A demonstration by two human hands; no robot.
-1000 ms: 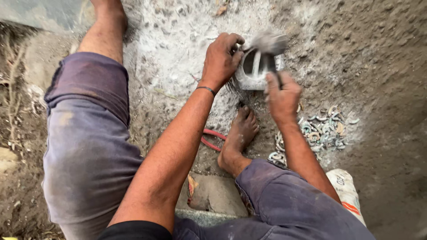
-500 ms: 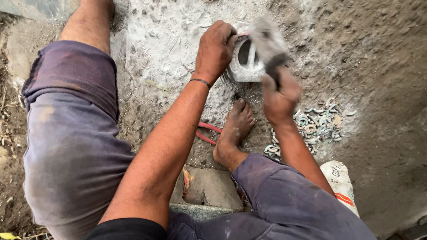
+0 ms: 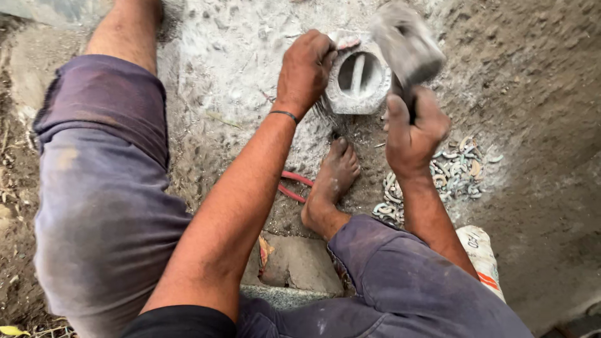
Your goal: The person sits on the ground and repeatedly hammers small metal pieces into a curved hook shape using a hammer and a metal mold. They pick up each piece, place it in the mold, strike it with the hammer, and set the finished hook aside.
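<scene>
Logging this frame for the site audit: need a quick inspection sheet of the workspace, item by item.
Surface: pale, dusty stone ground, rough, with brown dirt around it.
Job's things: grey metal ring-shaped part with a bar across its bore, lying on the ground; hammer, head blurred, raised above the part.
Clutter: pile of small curved metal pieces; red strap beside the bare foot; stone block; white sack.
Grips: left hand holds the part's rim; right hand closed on the hammer handle.
Cables: nothing seen.
Surroundings: bare earth; no other person seen.
</scene>
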